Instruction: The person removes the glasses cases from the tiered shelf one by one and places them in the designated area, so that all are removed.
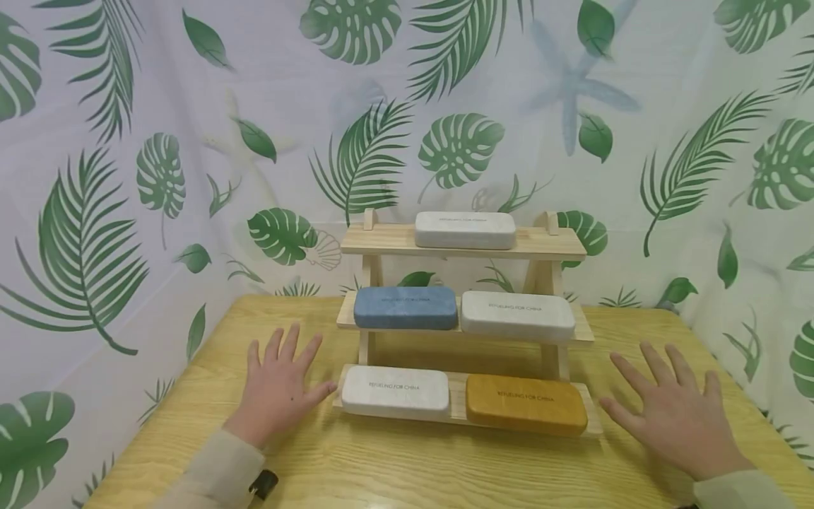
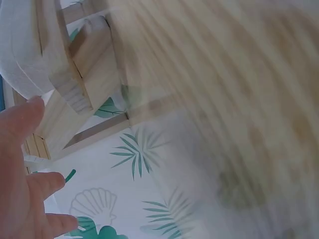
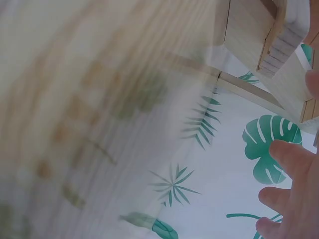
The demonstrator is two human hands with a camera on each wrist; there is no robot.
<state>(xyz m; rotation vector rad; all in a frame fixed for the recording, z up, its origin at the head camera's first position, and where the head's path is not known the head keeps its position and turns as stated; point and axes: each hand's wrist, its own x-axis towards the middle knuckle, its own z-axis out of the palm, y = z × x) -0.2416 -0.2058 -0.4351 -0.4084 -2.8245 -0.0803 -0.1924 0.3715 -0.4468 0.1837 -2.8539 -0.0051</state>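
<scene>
A three-tier wooden rack (image 1: 407, 251) carries several glasses cases lettered "REFUELING FOR CHINA". One white case (image 1: 465, 230) lies on the top tier. On the middle tier a blue case (image 1: 405, 308) is beside another white case (image 1: 518, 316). The bottom tier bears a white case (image 1: 395, 390) at left and an orange-yellow case (image 1: 526, 404) at right. My left hand (image 1: 280, 389), fingers spread, is left of the rack, its thumb near the bottom white case. To the rack's right, my right hand (image 1: 674, 410) also has spread fingers. Both hands hold nothing.
The rack stands on a wood-grain table (image 1: 305, 459). Behind the table and along its sides hangs a white cloth (image 1: 394, 191) printed with green leaves, shells and starfish. A dark band (image 1: 263, 484) shows at the left wrist.
</scene>
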